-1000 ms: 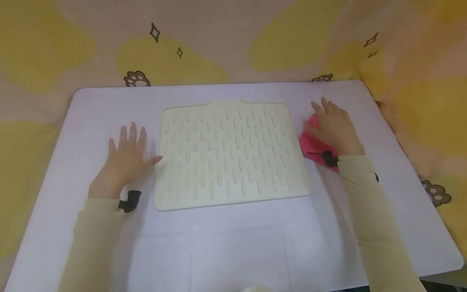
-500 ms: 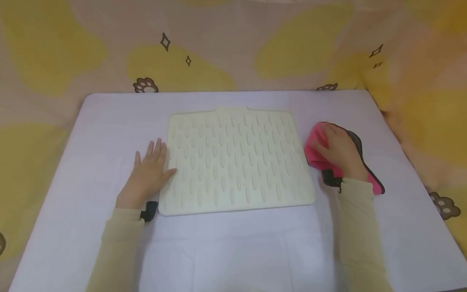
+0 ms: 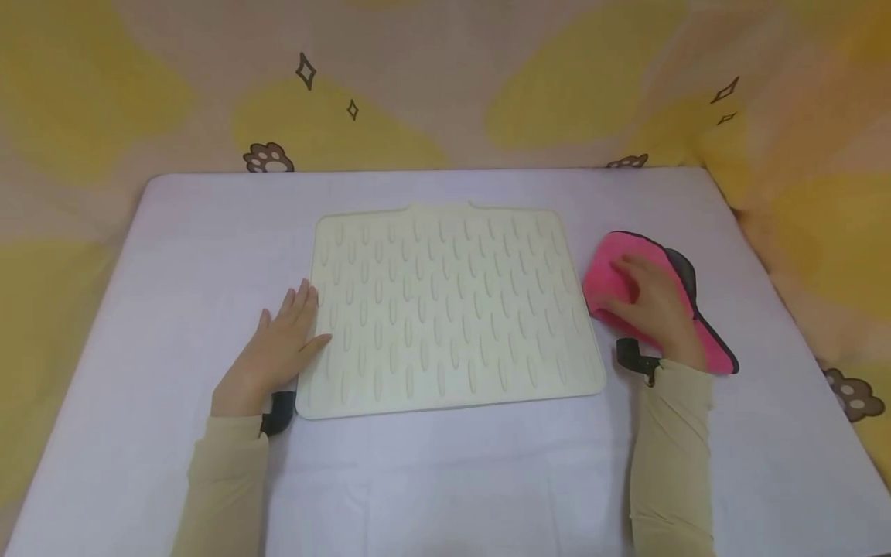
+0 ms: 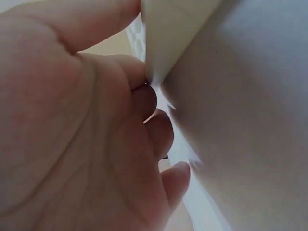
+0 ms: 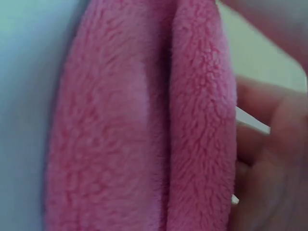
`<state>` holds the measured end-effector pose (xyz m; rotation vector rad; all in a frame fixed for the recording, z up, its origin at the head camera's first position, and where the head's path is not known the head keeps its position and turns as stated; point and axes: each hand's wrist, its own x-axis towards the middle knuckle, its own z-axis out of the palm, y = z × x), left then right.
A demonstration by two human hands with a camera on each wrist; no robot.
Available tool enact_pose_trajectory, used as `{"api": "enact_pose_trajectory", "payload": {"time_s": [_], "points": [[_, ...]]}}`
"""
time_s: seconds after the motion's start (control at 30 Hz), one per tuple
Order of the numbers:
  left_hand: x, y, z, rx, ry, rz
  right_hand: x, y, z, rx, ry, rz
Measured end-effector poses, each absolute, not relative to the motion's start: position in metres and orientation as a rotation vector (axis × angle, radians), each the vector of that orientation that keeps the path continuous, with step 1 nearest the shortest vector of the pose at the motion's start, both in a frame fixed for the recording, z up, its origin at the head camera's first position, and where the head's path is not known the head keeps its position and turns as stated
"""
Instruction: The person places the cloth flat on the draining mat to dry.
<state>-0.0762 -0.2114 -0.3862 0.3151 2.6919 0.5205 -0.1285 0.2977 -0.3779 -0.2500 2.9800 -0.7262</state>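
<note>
An off-white rectangular mat with raised oblong ridges and a tab on its far edge lies flat in the head view. My left hand rests at its left edge, fingers straight and thumb tip over the mat's surface. The left wrist view shows the fingers close along that edge. To the mat's right lies a folded pink plush cloth with dark edging. Over it, my right hand has loosely curved fingers, thumb and fingertips apart. In the right wrist view, folds of the cloth hide the fingertips.
A white covered table carries the mat and cloth. Behind and at the sides hangs a yellow and beige patterned fabric. A dark piece shows at the cloth's far right edge. Black wrist mounts project inward from both sleeves.
My left hand has shifted right to the mat's edge. The right hand has drawn back nearer me, its thumb and fingers more apart, and more of the pink cloth shows.
</note>
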Motion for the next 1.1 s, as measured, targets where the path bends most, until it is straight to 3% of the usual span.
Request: {"api": "enact_pose_trajectory", "payload": {"time_s": [0.8, 1.1], "points": [[-0.078, -0.212, -0.396, 0.330, 2.707, 0.528, -0.133, 0.297, -0.405, -0.117, 3.111, -1.066], [-0.079, -0.211, -0.395, 0.330, 2.704, 0.525, -0.131, 0.297, -0.407, 0.204, 3.149, -1.172]]}}
